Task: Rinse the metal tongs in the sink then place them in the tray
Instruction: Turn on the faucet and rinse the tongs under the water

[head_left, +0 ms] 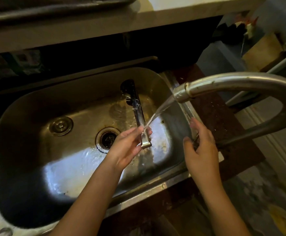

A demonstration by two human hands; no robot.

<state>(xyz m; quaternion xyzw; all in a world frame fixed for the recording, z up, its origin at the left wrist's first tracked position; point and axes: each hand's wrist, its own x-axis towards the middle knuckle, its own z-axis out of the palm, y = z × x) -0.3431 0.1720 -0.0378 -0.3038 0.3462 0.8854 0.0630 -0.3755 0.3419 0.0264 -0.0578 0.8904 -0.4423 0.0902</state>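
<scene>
The metal tongs (137, 109) point away from me over the steel sink (37, 103), dark tips at the far end, hinged metal end near me. My left hand (128, 147) grips that near end. Water from the curved faucet (183, 94) falls onto the tongs right where my fingers hold them. My right hand (200, 147) rests at the sink's right rim with fingers loosely spread and nothing clearly held. No tray is in view.
A drain opening (107, 139) sits mid-basin with a round metal stopper (60, 126) to its left. The faucet neck arches over the right side. A pale counter ledge (105, 23) runs along the far side above a dark gap.
</scene>
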